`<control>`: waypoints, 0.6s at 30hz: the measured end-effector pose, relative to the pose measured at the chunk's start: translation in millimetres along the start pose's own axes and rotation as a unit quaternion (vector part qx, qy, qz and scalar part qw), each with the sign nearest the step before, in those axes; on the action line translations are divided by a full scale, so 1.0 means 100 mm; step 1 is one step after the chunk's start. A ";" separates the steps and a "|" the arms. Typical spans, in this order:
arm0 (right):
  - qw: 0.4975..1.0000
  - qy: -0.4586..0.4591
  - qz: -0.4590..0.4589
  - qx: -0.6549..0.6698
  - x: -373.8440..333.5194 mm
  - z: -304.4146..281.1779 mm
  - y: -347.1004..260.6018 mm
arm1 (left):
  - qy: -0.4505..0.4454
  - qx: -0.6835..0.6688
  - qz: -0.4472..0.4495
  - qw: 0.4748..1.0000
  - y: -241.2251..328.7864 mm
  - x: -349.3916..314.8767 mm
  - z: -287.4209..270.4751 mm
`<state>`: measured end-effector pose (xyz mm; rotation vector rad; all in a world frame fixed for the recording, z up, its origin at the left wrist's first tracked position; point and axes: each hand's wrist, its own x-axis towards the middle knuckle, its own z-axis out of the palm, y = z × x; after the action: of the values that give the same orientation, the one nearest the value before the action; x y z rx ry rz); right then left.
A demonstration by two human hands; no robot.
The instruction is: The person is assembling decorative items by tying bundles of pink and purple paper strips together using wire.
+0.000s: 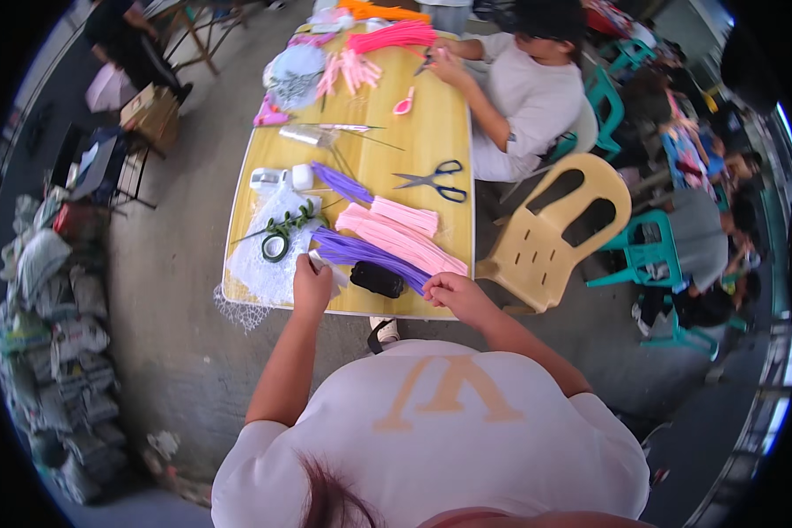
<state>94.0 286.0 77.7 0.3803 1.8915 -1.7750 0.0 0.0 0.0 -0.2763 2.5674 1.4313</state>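
A bundle of purple pipe cleaners [352, 247] lies across the near part of the table. At its right end my right hand [460, 297] is closed, thumb and fingers pinching the purple tips. My left hand [311, 283] is closed near the bundle's left end, beside a small white piece [329, 265]; what its fingers hold is too small to tell. Between my hands lies a black, glossy object [377, 279]. Pale pink pipe cleaners [400, 238] rest just beyond the purple ones. A roll of green tape [275, 247] and a green leafy stem [292, 219] sit left on white lacy mesh [253, 272].
Black-handled scissors [433, 181] lie right of centre on the table [378, 150]. Across it, a person [532, 97] handles something near bright pink pipe cleaners [392, 35]. A tan plastic chair [550, 233] stands against the right edge. Stacked bags [57, 343] line the left floor.
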 end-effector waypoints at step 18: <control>0.901 -0.079 -0.206 -0.373 1.94 -0.92 -0.53 | 0.284 0.133 -0.110 0.943 0.14 0.06 0.36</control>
<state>-110.8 343.3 18.3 -0.4587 2.4565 -1.0980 -6.9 37.8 -8.9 -1.0260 2.9952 1.0135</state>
